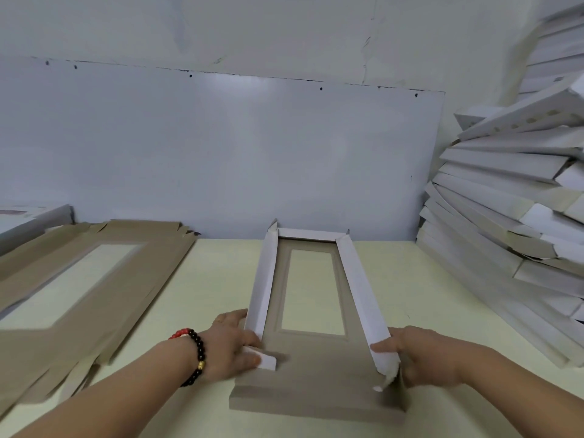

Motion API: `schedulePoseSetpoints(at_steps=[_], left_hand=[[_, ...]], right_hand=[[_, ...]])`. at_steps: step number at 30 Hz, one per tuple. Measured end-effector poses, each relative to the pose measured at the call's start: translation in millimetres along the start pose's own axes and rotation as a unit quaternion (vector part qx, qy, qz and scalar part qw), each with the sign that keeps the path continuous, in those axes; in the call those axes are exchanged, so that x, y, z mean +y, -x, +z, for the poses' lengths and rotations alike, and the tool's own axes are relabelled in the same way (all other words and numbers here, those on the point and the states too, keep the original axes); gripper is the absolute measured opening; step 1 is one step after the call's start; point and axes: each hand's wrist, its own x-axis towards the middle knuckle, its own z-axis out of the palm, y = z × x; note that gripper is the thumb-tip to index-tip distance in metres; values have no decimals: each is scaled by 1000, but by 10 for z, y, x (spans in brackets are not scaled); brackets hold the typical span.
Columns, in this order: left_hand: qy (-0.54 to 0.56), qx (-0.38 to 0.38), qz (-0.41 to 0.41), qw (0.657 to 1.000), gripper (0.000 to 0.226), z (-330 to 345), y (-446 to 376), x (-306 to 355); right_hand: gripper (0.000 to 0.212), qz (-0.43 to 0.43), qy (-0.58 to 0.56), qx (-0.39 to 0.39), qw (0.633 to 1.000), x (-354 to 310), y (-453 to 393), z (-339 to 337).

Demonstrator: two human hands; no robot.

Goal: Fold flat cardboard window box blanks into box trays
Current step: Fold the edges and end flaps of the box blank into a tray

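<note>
**Box blank held at both near corners, side walls raised**

A half-folded box blank [311,314] was seen at the lower centre of the frame, lying on a pale yellow table [410,279]. Its brown inner face was turned up, and a long window was cut in the middle. The two long side walls were raised with their white faces showing, and the far end wall was raised too. The near end flap was still lying flat on the table.

The left hand [235,346] was placed at the near left corner; a small white corner tab was pinched under its thumb. The right hand [423,355] was closed around the near end of the right side wall. The hands were kept apart, one at each corner. A bead bracelet [195,355] was worn on the left wrist.

A pile of flat blanks [79,279] was spread at the left of the frame. Finished trays [512,216] were stacked at the right edge, against the grey wall [252,137].
</note>
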Motion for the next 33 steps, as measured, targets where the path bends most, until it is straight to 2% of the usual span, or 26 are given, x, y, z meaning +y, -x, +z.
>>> schedulePoseSetpoints(at_steps=[3, 6, 9, 14, 18, 20, 23, 28, 31, 33], left_hand=[[-16, 37, 5, 999, 34, 93, -17, -23], [-34, 105, 35, 993, 34, 217, -17, 5], [-63, 139, 66, 986, 33, 283, 5, 16], [-124, 165, 75, 976, 28, 290, 19, 68], [-134, 173, 86, 972, 25, 323, 34, 82], [-124, 180, 84, 972, 22, 347, 37, 93], [-107, 191, 80, 972, 17, 385, 27, 107], [-75, 184, 93, 976, 10, 419, 21, 106], [2, 201, 95, 975, 5, 421, 37, 88], [38, 205, 97, 973, 13, 420, 66, 69]], right_hand=[[68, -23, -78, 22, 996, 100, 23, 94], [71, -18, -80, 66, 994, 194, 26, 196], [49, -47, -99, 75, 991, 167, 76, 159], [27, -61, -70, 72, 993, 141, 34, 174], [9, -82, 25, 62, 994, 80, 66, 160], [28, -67, 123, 86, 986, 25, 21, 194], [36, -42, 191, 169, 966, -106, -50, 296], [33, -55, 65, 200, 976, -107, -34, 421], [28, -63, 5, 200, 978, -133, -21, 433], [28, -61, -4, 206, 977, -143, -12, 460]])
